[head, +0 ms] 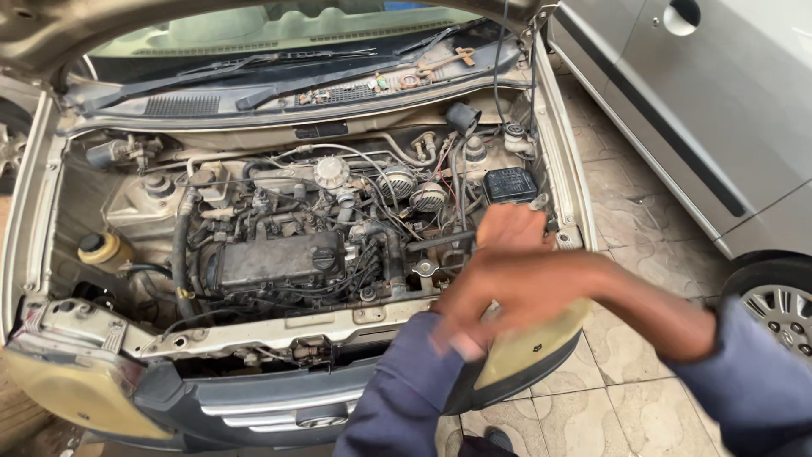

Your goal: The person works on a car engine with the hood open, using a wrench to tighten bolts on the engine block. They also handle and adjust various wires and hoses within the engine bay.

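Observation:
I look down into the open engine bay of a beige car. My left hand (509,230) is raised over the bay's right side, just below the black fuse box (510,183). Its fingers are curled and I see nothing in them. My right hand (474,309) reaches in from the right and crosses over my left wrist, next to the blue sleeve (404,385). It is blurred by motion and its grip is unclear. Both hands hover above the car's front right corner, near the yellowed headlight (533,347).
The engine block with its black cover (275,262) fills the middle of the bay. A yellow-capped reservoir (100,245) sits at the left. The raised hood (51,25) hangs overhead. A silver car (710,118) is parked to the right on a tiled floor (626,254).

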Tool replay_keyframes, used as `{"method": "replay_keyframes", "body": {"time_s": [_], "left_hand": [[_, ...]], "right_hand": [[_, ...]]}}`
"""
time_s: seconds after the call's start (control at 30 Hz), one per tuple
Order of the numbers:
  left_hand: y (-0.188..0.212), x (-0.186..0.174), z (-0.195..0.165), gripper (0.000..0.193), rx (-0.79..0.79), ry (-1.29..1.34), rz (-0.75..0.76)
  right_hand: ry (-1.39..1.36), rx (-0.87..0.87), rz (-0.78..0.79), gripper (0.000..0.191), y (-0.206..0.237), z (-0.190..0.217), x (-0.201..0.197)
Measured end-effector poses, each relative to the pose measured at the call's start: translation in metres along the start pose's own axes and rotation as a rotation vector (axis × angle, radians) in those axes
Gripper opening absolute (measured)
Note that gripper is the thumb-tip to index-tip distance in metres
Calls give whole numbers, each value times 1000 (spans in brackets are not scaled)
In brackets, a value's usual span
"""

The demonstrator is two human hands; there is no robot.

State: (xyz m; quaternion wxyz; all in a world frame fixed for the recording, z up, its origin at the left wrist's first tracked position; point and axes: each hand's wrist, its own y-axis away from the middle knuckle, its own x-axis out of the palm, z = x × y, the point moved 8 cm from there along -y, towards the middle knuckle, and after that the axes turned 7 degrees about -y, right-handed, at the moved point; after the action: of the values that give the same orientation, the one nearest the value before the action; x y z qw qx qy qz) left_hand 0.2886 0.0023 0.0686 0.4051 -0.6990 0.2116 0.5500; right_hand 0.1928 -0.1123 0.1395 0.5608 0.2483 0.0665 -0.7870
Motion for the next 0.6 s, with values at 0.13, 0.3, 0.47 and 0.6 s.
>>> {"method": "replay_keyframes", "body": {"time_s": [0.13, 0.3, 0.47, 0.6], "left_hand": [[6, 7, -10, 31, 28, -1, 30], [19, 3, -22, 27, 52, -18, 203], [53, 2, -32, 27, 160, -61, 245], [81, -36, -30, 60, 238, 38, -372]], "right_hand": [[815, -285, -271, 32, -58, 13, -41], [1140, -189, -220, 31, -93, -62, -79], [777, 616, -447, 63, -50, -161, -157], [670, 764, -576, 70, -4, -203, -181]]}}
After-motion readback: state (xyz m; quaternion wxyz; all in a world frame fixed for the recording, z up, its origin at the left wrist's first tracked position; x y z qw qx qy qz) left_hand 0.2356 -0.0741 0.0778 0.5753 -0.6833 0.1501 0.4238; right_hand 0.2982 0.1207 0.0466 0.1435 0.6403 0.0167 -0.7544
